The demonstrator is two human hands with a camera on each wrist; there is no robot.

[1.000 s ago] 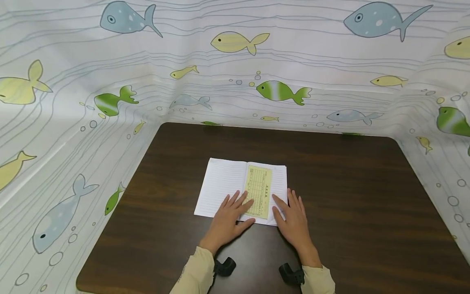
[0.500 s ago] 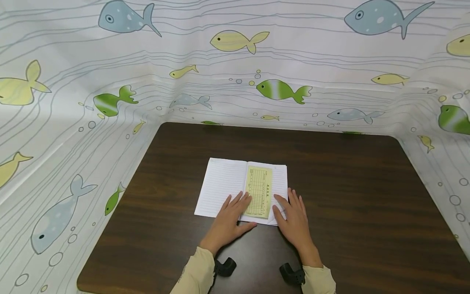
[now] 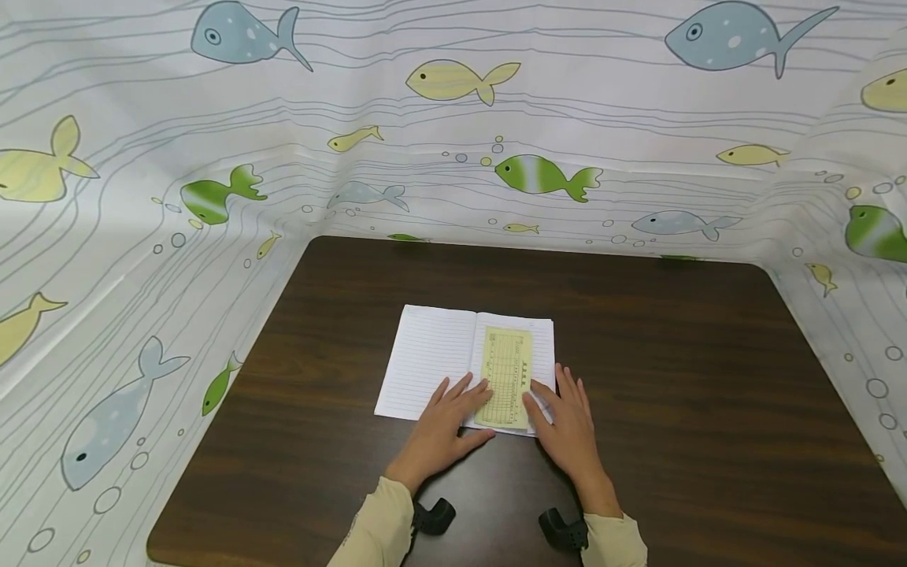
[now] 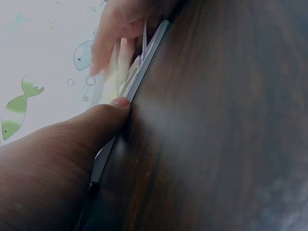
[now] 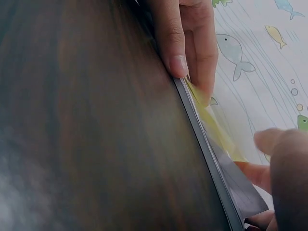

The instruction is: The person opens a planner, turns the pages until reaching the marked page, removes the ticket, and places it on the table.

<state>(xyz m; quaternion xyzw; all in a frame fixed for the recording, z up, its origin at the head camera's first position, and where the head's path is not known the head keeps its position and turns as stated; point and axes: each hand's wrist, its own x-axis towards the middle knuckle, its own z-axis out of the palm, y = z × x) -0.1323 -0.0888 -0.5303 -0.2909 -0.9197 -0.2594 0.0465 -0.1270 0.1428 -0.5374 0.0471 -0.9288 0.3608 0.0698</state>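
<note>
An open lined notebook (image 3: 432,350) lies on the dark table, with a printed yellow slip (image 3: 505,370) on its right page. My left hand (image 3: 442,425) rests with spread fingers over the notebook's lower middle, fingertips at the slip's left side; its thumb (image 4: 108,118) lies along the bottom edge. On the right, my right hand (image 3: 570,429) has its thumb and index finger close together at the slip's right edge, its other fingers beside the notebook. In the right wrist view, a white page corner (image 5: 238,185) is raised near the right fingers, and one finger touches the yellow paper.
The dark wooden table (image 3: 673,378) stretches out around the notebook. A white fish-patterned sheet (image 3: 453,126) encloses its back and sides. Black wrist devices (image 3: 434,516) sit just below both hands.
The yellow slip has shifted slightly right and toward me over the right page. My right thumb and index finger have come closer together at its edge. The notebook stays in place.
</note>
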